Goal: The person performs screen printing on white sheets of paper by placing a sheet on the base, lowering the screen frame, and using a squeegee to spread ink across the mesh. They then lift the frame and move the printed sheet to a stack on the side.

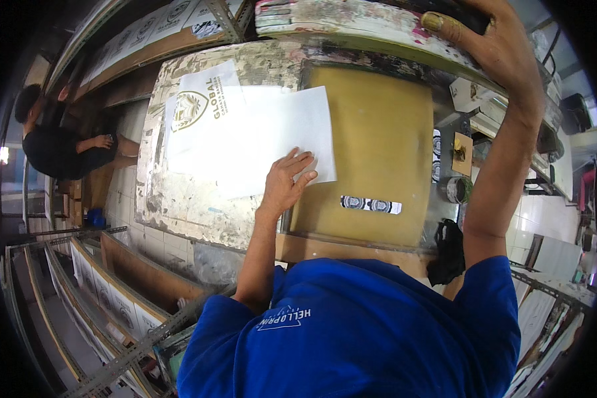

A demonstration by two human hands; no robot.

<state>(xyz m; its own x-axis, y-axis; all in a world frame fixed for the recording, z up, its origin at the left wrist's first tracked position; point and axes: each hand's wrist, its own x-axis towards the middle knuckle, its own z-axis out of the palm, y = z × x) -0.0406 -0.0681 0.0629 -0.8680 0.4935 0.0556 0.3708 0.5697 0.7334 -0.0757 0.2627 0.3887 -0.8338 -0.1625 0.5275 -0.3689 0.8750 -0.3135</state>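
Note:
My left hand [289, 178] lies on a white sheet [292, 129], near its right edge, with the fingers resting on top and the thumb apart. That sheet overlaps other white sheets on a paint-worn board; one of them carries a gold crest print [191, 109]. To the right is a gold-brown flat panel [378, 146], and the white sheet's edge lies over its left side. High at the upper right, my right hand [491, 43] grips a paint-stained wooden frame [351, 18]. Its thumb, smeared with gold, is on the near side; the other fingers are partly cut off.
A strip with black round prints [370, 204] lies on the panel. A black cloth [446, 252] hangs at the front right corner. Racks of printed sheets [113, 292] stand at lower left. Another person [63, 142] in dark clothes is at the far left.

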